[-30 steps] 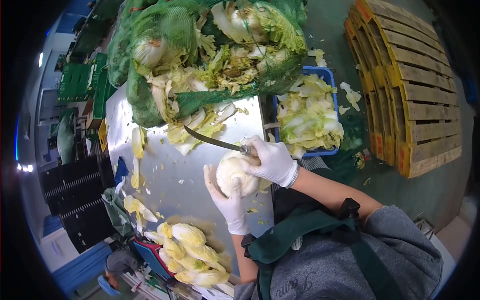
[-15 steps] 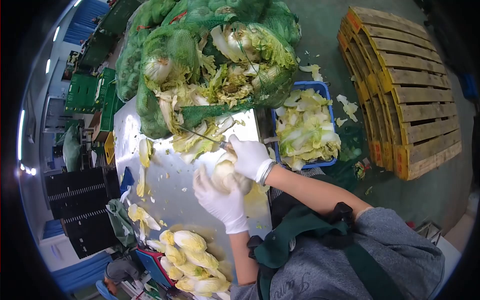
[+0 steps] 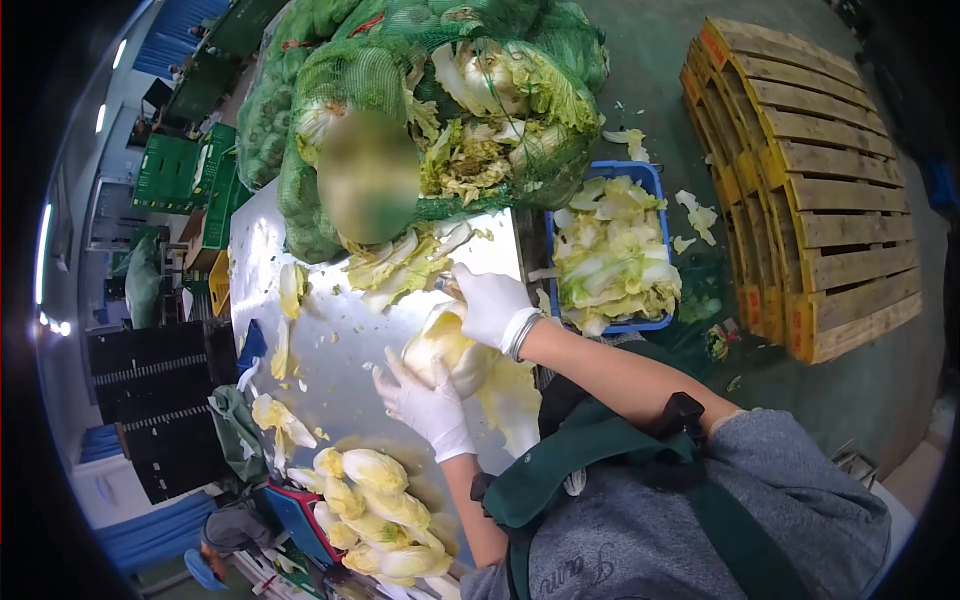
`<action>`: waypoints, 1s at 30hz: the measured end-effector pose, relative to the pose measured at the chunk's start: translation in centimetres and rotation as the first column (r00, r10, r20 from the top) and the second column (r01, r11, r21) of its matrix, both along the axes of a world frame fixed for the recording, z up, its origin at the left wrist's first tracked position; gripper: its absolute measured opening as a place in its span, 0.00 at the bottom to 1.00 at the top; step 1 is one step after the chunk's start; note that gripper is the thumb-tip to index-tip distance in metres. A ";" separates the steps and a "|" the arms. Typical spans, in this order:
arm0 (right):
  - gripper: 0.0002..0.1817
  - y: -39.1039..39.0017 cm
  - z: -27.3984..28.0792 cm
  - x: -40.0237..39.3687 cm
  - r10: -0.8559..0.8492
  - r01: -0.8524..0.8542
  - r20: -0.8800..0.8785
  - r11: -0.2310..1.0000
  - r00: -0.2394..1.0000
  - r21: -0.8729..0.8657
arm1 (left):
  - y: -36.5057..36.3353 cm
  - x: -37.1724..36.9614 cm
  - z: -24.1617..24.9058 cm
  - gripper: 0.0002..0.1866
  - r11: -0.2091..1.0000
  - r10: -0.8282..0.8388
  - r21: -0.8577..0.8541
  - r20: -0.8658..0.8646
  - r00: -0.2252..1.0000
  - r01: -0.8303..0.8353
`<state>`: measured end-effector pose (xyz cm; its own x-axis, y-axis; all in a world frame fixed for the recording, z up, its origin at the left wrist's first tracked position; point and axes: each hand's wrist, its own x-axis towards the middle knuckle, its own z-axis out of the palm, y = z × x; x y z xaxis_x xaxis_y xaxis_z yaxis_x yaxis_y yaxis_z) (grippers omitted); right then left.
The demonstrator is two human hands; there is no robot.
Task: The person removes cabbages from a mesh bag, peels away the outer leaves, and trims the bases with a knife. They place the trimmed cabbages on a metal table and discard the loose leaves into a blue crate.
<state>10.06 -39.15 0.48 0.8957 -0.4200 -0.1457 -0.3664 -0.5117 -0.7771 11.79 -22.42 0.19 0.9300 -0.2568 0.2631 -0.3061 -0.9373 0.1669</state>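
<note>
My left hand (image 3: 425,405), in a white glove, supports a pale napa cabbage (image 3: 437,345) from below and to the left, its fingers spread along the side. My right hand (image 3: 492,310), gloved too, is closed around the handle of a knife (image 3: 447,286) at the cabbage's upper right; its blade is hard to make out now. A loose outer leaf (image 3: 512,400) hangs by the cabbage on the near side. Trimmed leaves (image 3: 400,268) lie on the metal table (image 3: 340,360) just beyond my hands.
Green mesh sacks of cabbages (image 3: 540,120) are piled at the far end, one partly blurred. A blue crate (image 3: 655,185) of leaves stands right of the table. Stripped cabbages (image 3: 385,510) are heaped at the lower left. Wooden pallets (image 3: 840,190) are stacked on the floor at right.
The cabbage has turned between my hands, and a loose leaf now hangs on its near side. My left hand has lowered slightly with fingers wider. The knife blade no longer shows clearly.
</note>
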 end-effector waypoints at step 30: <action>0.18 -12.1 -1.5 -5.0 -0.419 0.418 -0.048 0.908 0.907 -0.037 | -10.5 -0.4 7.8 0.52 0.926 -0.378 -0.147 -0.350 0.857 0.348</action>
<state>5.01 -51.21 -1.07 0.6281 -0.7586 -0.1733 -0.5921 -0.3214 -0.7390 11.35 -32.93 8.02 0.8074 -0.5884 -0.0439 -0.5256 -0.7511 0.3995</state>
